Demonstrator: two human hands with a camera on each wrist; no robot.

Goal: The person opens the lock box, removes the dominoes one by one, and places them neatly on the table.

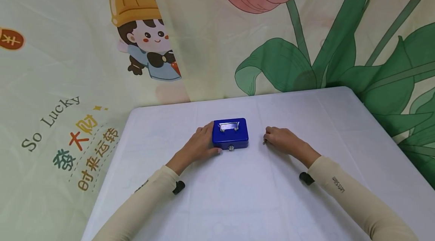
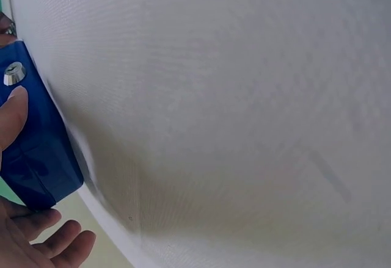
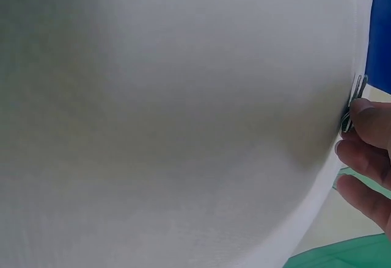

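Note:
A small blue cash box [image 1: 230, 133] sits on the white table, its metal handle [image 1: 229, 126] folded flat on the lid and a round silver lock [image 1: 231, 148] on its front. My left hand [image 1: 201, 143] holds the box at its left end. In the left wrist view the thumb [image 2: 13, 118] lies on the front face beside the lock, and the fingers [image 2: 64, 243] are at the box's end. To the right of the box, my right hand [image 1: 281, 139] pinches small silvery keys [image 3: 359, 88] between thumb and fingers, close over the table.
The white cloth-covered table [image 1: 231, 195] has rounded far corners. Behind it hangs a printed backdrop [image 1: 200, 37] with a cartoon figure, tulips and lettering. A black wrist camera [image 1: 306, 178] hangs under the right cuff and another black camera [image 1: 178, 187] under the left.

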